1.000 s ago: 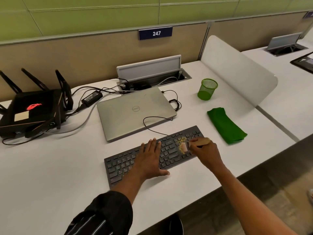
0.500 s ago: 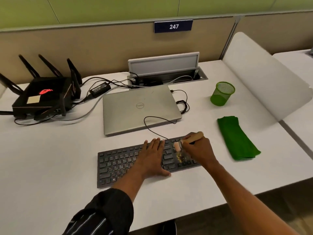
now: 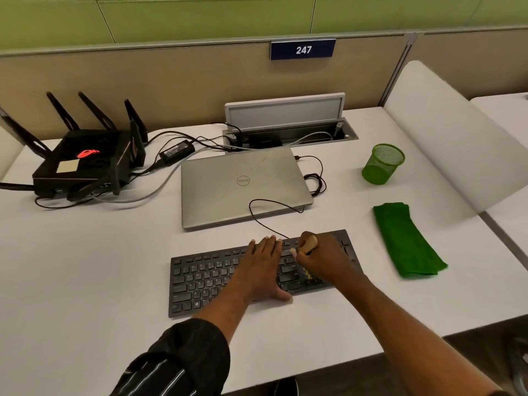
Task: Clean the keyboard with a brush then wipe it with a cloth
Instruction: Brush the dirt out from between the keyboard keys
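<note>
A dark grey keyboard (image 3: 205, 278) lies on the white desk (image 3: 85, 281), its thin black cable running back toward the laptop. My left hand (image 3: 264, 270) rests flat on the middle keys, fingers spread. My right hand (image 3: 325, 260) grips a small wooden-handled brush (image 3: 308, 243) over the keyboard's right part; the bristles point down at the keys and are mostly hidden by my fingers. A folded green cloth (image 3: 405, 241) lies on the desk to the right of the keyboard, apart from both hands.
A closed silver laptop (image 3: 243, 187) sits just behind the keyboard. A black router with antennas (image 3: 83, 164) and cables stands at the back left. A green mesh cup (image 3: 383, 164) stands at the back right, beside a white divider (image 3: 451, 144). An open cable box (image 3: 288, 124) is behind the laptop.
My right hand and the brush have shifted a little along the keyboard's right section. My head has turned, so the scene sits further right in view. My left hand stays flat on the keys.
</note>
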`<control>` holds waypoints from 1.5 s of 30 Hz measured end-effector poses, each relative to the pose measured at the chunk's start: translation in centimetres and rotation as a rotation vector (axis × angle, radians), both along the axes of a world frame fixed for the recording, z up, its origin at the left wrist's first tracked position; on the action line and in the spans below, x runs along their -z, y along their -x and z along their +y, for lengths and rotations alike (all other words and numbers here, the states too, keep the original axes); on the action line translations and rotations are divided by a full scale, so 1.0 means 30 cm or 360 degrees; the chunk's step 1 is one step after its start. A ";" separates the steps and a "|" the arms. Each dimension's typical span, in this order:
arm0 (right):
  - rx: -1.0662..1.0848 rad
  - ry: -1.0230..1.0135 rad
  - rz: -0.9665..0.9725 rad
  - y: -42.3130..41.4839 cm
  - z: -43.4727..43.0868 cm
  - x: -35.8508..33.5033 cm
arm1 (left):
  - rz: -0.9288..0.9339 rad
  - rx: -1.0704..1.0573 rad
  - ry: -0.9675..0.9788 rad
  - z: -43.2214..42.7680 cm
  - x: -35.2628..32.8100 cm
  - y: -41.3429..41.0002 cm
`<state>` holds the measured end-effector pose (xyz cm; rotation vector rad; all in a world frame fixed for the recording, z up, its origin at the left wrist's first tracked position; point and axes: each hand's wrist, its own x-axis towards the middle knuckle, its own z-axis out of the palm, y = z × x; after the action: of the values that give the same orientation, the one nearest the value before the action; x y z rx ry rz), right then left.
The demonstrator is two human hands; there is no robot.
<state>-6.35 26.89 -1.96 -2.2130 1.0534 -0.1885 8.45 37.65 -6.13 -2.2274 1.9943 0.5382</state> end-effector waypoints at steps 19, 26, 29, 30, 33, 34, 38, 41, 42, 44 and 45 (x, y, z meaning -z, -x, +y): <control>-0.0405 0.0041 0.0059 0.012 -0.141 -0.089 | -0.0006 0.0031 0.0011 -0.002 -0.001 -0.005; -0.0514 0.0087 0.0112 0.004 -0.137 -0.082 | 0.0009 0.0012 0.0030 -0.003 0.007 -0.003; -0.0499 0.0116 0.0203 0.022 -0.164 -0.091 | 0.0010 0.0013 0.0029 -0.001 0.008 -0.003; -0.0479 0.0114 0.0212 0.024 -0.167 -0.096 | 0.0010 0.0011 0.0029 0.000 0.009 -0.003; -0.0394 0.0022 0.0090 0.019 -0.163 -0.101 | 0.0000 0.0008 0.0027 -0.003 0.009 0.000; -0.0374 -0.0006 0.0061 0.014 -0.158 -0.101 | -0.0002 0.0004 0.0031 -0.005 0.010 0.000; -0.0437 0.0042 0.0149 0.018 -0.149 -0.083 | -0.0005 -0.0001 0.0019 -0.006 0.010 0.000; -0.0374 0.0091 0.0228 0.035 -0.158 -0.075 | -0.0009 -0.0003 0.0023 -0.003 0.011 0.001; -0.0322 0.0106 0.0229 0.037 -0.158 -0.078 | -0.0009 -0.0005 0.0024 -0.002 0.011 0.001; -0.0153 0.0127 0.0155 0.033 -0.151 -0.084 | -0.0004 -0.0009 0.0018 -0.004 0.011 0.001; -0.0050 0.0126 0.0089 0.029 -0.143 -0.091 | -0.0006 -0.0009 0.0017 -0.005 0.011 0.001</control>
<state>-7.21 22.61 0.76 -2.3165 1.0571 -0.1580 8.43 37.50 -6.45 -2.2392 1.9942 0.5250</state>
